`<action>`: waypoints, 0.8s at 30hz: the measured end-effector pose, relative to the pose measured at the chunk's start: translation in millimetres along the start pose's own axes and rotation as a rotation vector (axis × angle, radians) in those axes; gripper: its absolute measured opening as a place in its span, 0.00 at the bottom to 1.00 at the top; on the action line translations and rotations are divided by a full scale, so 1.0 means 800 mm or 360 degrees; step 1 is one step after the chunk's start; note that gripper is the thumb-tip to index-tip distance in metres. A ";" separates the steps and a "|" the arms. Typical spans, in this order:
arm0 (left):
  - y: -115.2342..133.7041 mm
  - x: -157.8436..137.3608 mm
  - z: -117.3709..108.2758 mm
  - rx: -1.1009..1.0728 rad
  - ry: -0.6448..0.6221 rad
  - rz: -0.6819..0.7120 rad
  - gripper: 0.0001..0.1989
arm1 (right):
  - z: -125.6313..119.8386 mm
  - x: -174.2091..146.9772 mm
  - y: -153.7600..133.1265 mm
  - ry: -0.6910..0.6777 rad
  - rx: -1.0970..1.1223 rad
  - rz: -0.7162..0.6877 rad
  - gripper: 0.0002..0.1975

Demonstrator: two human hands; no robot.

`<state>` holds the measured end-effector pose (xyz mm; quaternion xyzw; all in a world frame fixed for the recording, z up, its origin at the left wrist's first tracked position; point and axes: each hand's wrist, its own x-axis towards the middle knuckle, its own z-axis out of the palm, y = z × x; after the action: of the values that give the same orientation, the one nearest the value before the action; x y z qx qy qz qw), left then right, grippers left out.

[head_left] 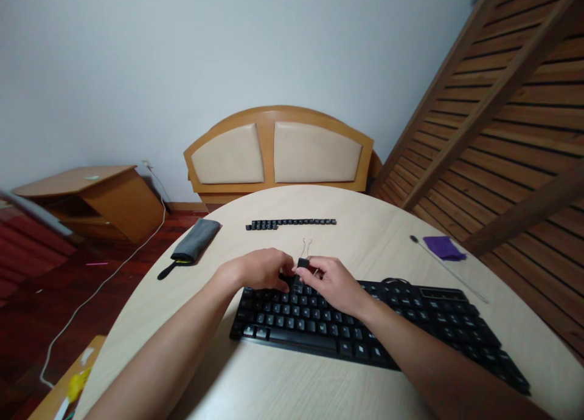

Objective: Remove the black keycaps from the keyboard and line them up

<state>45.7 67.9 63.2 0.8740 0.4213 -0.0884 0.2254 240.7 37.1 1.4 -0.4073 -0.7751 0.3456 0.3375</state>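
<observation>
My right hand [335,281] pinches a wire keycap puller [305,250], its two thin prongs pointing up and away from me. A small black block [303,262] shows at the fingertips, at the base of the prongs; whether it is the handle or a keycap I cannot tell. Close beside it, my left hand [264,269] is curled over the upper left of the black keyboard [301,341], its fingertips near the block. What those fingers grip is hidden. Bare key spots seem to lie beneath the hands. Removed black keycaps [292,223] stand in rows beyond the keyboard.
On the round table [214,353] lie a grey pouch [197,240] at left, and a purple cloth [444,248] and a thin stick with a dark tip [449,269] at right. A wooden headboard [269,152] and a louvred wooden panel [497,116] stand behind.
</observation>
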 end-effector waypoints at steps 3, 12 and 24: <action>-0.001 0.001 0.002 0.0051 0.0011 -0.0021 0.16 | -0.001 0.000 0.000 0.0012 -0.0064 -0.0040 0.19; -0.004 0.002 0.010 -0.0011 0.0087 0.0021 0.13 | -0.002 0.000 -0.006 -0.0039 -0.0137 -0.0174 0.19; -0.006 0.003 0.011 0.0000 0.0106 -0.0012 0.14 | 0.002 -0.003 -0.006 0.0066 -0.0471 -0.0111 0.14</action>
<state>44.1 68.2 53.2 0.8748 0.4319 -0.0601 0.2111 238.7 32.7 3.9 -0.4326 -0.8240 0.2072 0.3016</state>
